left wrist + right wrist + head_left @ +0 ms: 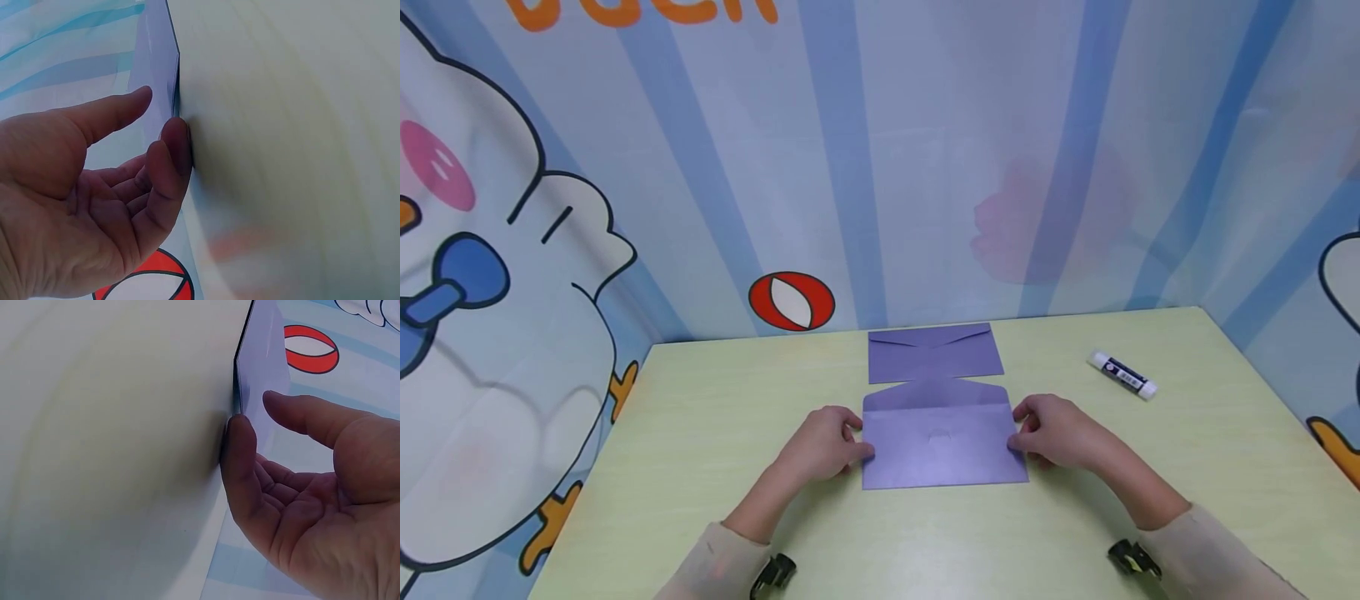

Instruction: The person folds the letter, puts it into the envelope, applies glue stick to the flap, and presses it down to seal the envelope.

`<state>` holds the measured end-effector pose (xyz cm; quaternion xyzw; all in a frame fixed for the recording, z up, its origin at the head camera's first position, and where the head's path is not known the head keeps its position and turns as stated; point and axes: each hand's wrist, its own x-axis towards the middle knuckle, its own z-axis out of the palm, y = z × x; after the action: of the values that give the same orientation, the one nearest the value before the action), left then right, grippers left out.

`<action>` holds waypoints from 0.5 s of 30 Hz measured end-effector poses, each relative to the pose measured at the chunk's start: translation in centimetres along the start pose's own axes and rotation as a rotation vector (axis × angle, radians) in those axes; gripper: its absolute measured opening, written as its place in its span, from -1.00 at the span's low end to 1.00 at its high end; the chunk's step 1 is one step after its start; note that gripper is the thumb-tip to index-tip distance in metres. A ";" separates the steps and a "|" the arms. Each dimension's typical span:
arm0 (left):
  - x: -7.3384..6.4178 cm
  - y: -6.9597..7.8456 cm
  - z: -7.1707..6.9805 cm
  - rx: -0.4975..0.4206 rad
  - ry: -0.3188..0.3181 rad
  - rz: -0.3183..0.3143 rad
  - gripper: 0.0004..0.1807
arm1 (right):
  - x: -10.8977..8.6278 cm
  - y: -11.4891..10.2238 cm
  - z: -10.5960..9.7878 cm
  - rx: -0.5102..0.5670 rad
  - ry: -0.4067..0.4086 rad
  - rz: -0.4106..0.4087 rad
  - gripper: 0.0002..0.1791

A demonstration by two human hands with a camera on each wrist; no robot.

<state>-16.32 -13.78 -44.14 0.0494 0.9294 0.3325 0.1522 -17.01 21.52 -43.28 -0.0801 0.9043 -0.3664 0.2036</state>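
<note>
On the table lies a purple envelope (943,454) with its pointed flap spread open toward the far side. My left hand (826,443) is at its left edge, and my right hand (1058,433) is at its right edge. In the left wrist view, the fingertips touch the edge of the envelope (150,37), while the thumb stands apart from the fingers. The right wrist view has a similar pose: fingertips at the edge of the envelope (262,356), thumb held off. Behind it lies a second purple envelope (936,358), its flap folded down.
A white glue stick (1122,374) with a dark label lies at the back right of the table (700,433). Beyond the table's far edge rises a blue striped backdrop (910,167) with cartoon figures. Dark clip-like devices (1133,557) sit by both sleeves.
</note>
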 end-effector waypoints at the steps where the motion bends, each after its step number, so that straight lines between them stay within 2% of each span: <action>1: 0.0 0.0 0.0 0.008 0.001 0.003 -0.50 | 0.0 -0.1 0.0 -0.004 0.001 0.004 -0.55; 8: -0.2 0.1 0.3 0.081 0.020 0.028 -0.46 | -0.2 -0.3 0.0 -0.048 0.010 -0.003 -0.51; 15: -0.3 0.1 0.3 0.083 0.033 0.008 -0.42 | -0.4 -0.1 -0.3 -0.058 0.017 -0.025 -0.47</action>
<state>-15.92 -13.61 -44.23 0.0538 0.9445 0.2951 0.1336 -16.75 21.78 -42.91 -0.0941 0.9153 -0.3431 0.1889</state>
